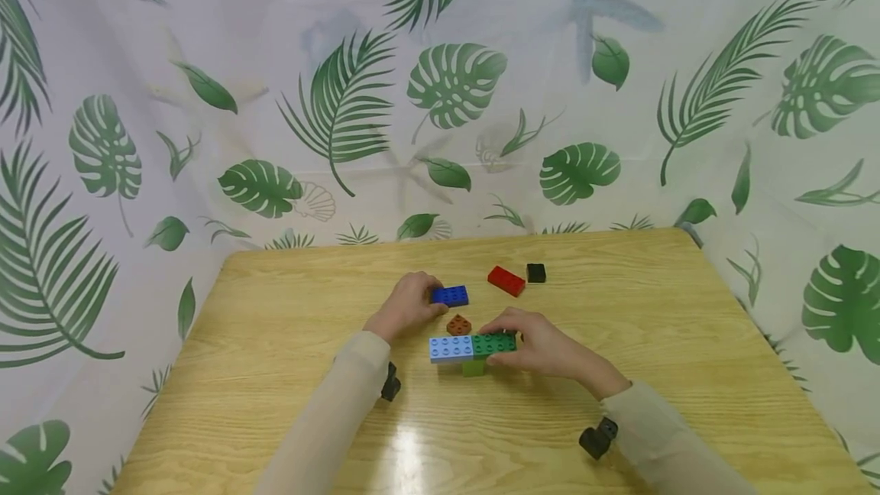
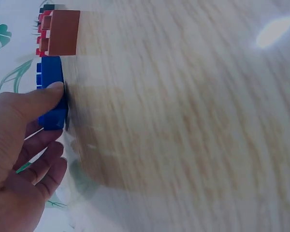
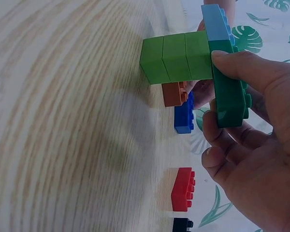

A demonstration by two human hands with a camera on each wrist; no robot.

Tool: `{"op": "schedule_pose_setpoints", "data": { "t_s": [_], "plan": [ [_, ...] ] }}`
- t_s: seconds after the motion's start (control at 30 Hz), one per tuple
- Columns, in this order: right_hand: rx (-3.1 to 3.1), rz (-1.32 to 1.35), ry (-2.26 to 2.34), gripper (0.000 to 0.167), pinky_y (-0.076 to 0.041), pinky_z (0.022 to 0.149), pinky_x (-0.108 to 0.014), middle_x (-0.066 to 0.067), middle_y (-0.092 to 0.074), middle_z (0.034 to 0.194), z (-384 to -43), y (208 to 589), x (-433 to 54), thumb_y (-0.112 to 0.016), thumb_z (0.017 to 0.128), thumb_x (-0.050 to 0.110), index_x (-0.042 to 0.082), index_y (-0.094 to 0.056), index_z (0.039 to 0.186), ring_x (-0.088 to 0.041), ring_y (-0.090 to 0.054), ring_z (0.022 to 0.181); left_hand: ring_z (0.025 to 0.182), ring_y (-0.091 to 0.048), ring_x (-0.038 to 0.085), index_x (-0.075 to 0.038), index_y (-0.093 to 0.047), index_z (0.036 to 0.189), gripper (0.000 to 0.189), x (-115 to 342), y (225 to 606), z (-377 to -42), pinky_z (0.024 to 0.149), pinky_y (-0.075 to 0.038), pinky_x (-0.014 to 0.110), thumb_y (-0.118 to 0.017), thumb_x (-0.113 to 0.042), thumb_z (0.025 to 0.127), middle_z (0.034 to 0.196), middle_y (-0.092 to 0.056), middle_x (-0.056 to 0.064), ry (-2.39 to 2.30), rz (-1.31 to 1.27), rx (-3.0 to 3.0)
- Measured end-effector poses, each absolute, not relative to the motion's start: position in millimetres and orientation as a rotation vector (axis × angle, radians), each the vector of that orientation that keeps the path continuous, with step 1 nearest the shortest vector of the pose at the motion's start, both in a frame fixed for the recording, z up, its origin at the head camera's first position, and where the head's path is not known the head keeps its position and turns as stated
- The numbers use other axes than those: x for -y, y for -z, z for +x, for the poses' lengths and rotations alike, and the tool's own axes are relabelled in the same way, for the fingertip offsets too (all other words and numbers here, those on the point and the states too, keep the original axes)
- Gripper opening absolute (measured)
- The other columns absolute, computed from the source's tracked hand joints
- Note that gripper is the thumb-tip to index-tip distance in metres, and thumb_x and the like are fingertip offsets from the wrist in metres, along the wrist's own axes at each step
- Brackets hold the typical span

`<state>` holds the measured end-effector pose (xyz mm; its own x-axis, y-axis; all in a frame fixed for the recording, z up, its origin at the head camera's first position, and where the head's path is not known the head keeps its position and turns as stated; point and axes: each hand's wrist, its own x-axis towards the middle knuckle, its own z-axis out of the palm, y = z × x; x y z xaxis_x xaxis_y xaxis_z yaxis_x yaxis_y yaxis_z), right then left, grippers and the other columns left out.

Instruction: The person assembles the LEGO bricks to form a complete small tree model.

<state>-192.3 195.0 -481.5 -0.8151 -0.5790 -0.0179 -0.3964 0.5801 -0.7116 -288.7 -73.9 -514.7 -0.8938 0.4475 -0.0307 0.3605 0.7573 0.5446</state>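
Tbl [image 1: 241, 327]: pale wood grain, glossy, glare patch [image 1: 407, 445] near front. Backdrop [image 1: 509, 6] behind & both sides: white cloth, green leaf prints, faint starfish/shells.

L hand [image 1: 410, 300]: thumb + fingers nearly closed, pinching blue brick [image 1: 452, 296] by its L end, at tbl level. R hand [image 1: 539, 346]: thumb & fingers parted by brick width, gripping dk green brick [image 1: 496, 344]. That one sits end to end w/ lt blue brick [image 1: 450, 347], both atop lt green stack [image 3: 176, 58], 3 blocks, upright on tbl. Brown brick [image 1: 458, 325] just behind; red brick [image 1: 506, 281], black brick [image 1: 536, 273] nr back edge.
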Motion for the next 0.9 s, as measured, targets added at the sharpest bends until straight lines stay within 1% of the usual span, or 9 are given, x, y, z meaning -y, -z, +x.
{"op": "schedule_pose_setpoints", "data": {
  "t_s": [0.07, 0.2, 0.3, 0.43, 0.6, 0.67, 0.77, 0.83, 0.9],
  "plan": [
    [-2.563, -0.808, 1.065, 0.040, -0.054, 0.092, -0.042, 0.000, -0.069, 0.122, -193.3, 482.0, -194.3, -0.081, 0.094, 0.032, 0.021, -0.073, 0.132, -0.013, -0.058, 0.103, 0.110, -0.062, 0.024, -0.004, -0.071, 0.130, 0.039, 76.2, 514.1, -288.7, 0.103, -0.052, 0.043, -0.078, -0.026, 0.098, 0.120, -0.071, 0.010, -0.842, 0.645, -2.787],
    [-2.575, -0.814, 1.064, 0.040, -0.054, 0.091, -0.040, 0.000, -0.069, 0.120, -194.6, 481.8, -193.7, -0.081, 0.094, 0.032, 0.021, -0.073, 0.131, -0.014, -0.058, 0.102, 0.096, -0.060, 0.019, -0.005, -0.072, 0.127, 0.039, 81.2, 511.1, -287.9, 0.090, -0.052, 0.038, -0.079, -0.027, 0.097, 0.112, -0.071, 0.007, -0.896, 0.664, -2.777],
    [-2.580, -0.816, 1.063, 0.040, -0.054, 0.090, -0.040, 0.001, -0.069, 0.119, -194.5, 481.4, -193.5, -0.081, 0.094, 0.032, 0.021, -0.074, 0.131, -0.013, -0.058, 0.101, 0.093, -0.060, 0.018, -0.006, -0.073, 0.123, 0.037, 84.7, 507.1, -285.0, 0.085, -0.052, 0.035, -0.080, -0.028, 0.095, 0.108, -0.072, 0.005, -0.929, 0.694, -2.776],
    [-2.584, -0.813, 1.061, 0.040, -0.053, 0.089, -0.038, 0.002, -0.069, 0.117, -193.8, 482.1, -193.1, -0.081, 0.094, 0.032, 0.022, -0.074, 0.131, -0.013, -0.057, 0.100, 0.094, -0.063, 0.017, -0.006, -0.073, 0.121, 0.036, 88.7, 499.4, -277.4, 0.085, -0.055, 0.034, -0.082, -0.027, 0.093, 0.107, -0.074, 0.004, -0.991, 0.729, -2.764],
    [-2.609, -0.782, 1.067, 0.041, -0.051, 0.085, -0.030, 0.002, -0.070, 0.115, -192.3, 482.1, -192.6, -0.083, 0.092, 0.031, 0.016, -0.073, 0.128, -0.015, -0.057, 0.098, 0.091, -0.065, 0.016, -0.007, -0.074, 0.118, 0.035, 92.1, 485.7, -263.8, 0.082, -0.055, 0.033, -0.083, -0.027, 0.091, 0.104, -0.075, 0.004, -1.057, 0.793, -2.727],
    [-2.616, -0.762, 1.068, 0.040, -0.050, 0.083, -0.027, 0.001, -0.070, 0.114, -191.9, 482.0, -192.2, -0.084, 0.091, 0.029, 0.014, -0.072, 0.126, -0.016, -0.057, 0.097, 0.091, -0.066, 0.018, -0.007, -0.074, 0.117, 0.034, 93.0, 480.4, -258.3, 0.081, -0.055, 0.032, -0.083, -0.026, 0.091, 0.103, -0.075, 0.004, -1.070, 0.833, -2.712],
    [-2.615, -0.737, 1.066, 0.038, -0.050, 0.082, -0.026, 0.001, -0.069, 0.112, -191.0, 481.4, -191.6, -0.085, 0.091, 0.029, 0.014, -0.072, 0.123, -0.016, -0.057, 0.096, 0.092, -0.068, 0.023, -0.008, -0.074, 0.116, 0.031, 93.3, 474.1, -250.9, 0.081, -0.053, 0.031, -0.083, -0.024, 0.091, 0.103, -0.075, 0.003, -1.076, 0.880, -2.690],
    [-2.612, -0.736, 1.066, 0.037, -0.050, 0.081, -0.026, 0.001, -0.069, 0.112, -191.0, 482.2, -191.4, -0.085, 0.091, 0.029, 0.014, -0.072, 0.123, -0.016, -0.057, 0.095, 0.093, -0.068, 0.025, -0.009, -0.074, 0.115, 0.030, 93.5, 470.4, -245.6, 0.082, -0.053, 0.030, -0.082, -0.025, 0.091, 0.102, -0.074, 0.003, -1.087, 0.899, -2.670],
    [-2.611, -0.749, 1.071, 0.037, -0.049, 0.081, -0.026, 0.001, -0.070, 0.112, -191.0, 483.2, -191.9, -0.085, 0.091, 0.029, 0.014, -0.072, 0.122, -0.016, -0.057, 0.095, 0.093, -0.068, 0.025, -0.010, -0.074, 0.115, 0.030, 93.2, 467.7, -240.5, 0.082, -0.053, 0.029, -0.082, -0.025, 0.091, 0.102, -0.074, 0.002, -1.097, 0.921, -2.647]
  ]
}}
